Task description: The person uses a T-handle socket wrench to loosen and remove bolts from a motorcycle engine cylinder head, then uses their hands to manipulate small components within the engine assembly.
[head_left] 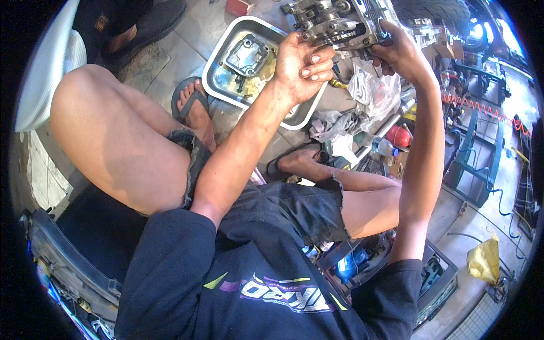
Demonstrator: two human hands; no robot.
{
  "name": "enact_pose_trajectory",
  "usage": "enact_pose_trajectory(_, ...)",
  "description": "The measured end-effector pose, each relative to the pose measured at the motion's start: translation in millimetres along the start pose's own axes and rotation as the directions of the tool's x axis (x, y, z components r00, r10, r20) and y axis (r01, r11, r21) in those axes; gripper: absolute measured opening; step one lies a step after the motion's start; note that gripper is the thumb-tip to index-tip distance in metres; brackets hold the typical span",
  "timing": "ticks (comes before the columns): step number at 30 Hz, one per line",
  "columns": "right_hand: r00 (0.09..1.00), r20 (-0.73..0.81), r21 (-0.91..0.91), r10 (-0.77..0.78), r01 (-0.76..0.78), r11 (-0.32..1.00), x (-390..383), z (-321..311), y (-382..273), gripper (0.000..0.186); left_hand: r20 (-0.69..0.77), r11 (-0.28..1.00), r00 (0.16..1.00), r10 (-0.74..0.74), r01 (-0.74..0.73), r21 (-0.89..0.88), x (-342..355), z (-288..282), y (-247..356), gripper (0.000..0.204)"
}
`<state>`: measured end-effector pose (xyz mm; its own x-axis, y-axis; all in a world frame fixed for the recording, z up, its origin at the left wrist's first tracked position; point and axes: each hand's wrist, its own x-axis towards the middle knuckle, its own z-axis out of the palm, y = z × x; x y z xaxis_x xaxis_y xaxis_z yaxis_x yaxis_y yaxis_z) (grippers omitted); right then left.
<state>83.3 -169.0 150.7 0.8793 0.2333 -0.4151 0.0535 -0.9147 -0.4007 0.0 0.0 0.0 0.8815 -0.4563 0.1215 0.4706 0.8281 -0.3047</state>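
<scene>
At the top edge, partly cut off, is a metal engine cylinder head (340, 22) with rocker arms and bolts showing. My right hand (401, 52) grips its right side, thumb on top and fingers curled underneath. My left hand (303, 67) is closed at its near left edge, palm turned up and fingers bent in. The left thumb and forefinger meet the metal there; their exact grip is partly hidden. Below my left hand lies a white-rimmed metal tray (212, 71) holding a cast metal cover (247, 55), small dark bolts and yellowish oily liquid.
Crumpled plastic bags and rags (340, 122) lie right of the tray, near a red round object (398, 136) and bottles. A tyre (436, 10) is at the top right. A red coiled hose (481, 107) crosses a green metal frame (476, 153). Another person's shoe (161, 25) is at top left.
</scene>
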Motion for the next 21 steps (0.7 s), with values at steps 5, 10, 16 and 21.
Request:
enact_pose_trajectory(5,0.999,-0.044,-0.018,-0.008,0.007,1.0,1.6,-3.9,4.0,0.061,-0.018,0.998,1.0,0.019,-0.018,0.057,4.5,8.2,-1.9,0.042)
enact_pose_trajectory(10,1.0,-0.025,0.008,-0.011,0.011,1.0,-0.2,2.4,6.0,0.061,-0.033,0.996,0.999,0.01,-0.007,0.086,-2.1,6.9,-3.9,0.041)
enact_pose_trajectory(16,1.0,0.009,-0.051,0.01,-0.01,0.999,-2.3,4.3,2.4,0.067,-0.103,0.993,0.995,-0.02,0.032,0.114,-9.4,7.7,-1.3,0.04)
enact_pose_trajectory(21,1.0,-0.009,-0.013,-0.009,0.009,1.0,-0.1,-1.2,0.5,0.062,-0.085,0.997,0.995,-0.046,0.051,0.056,-7.4,10.9,3.9,0.034)
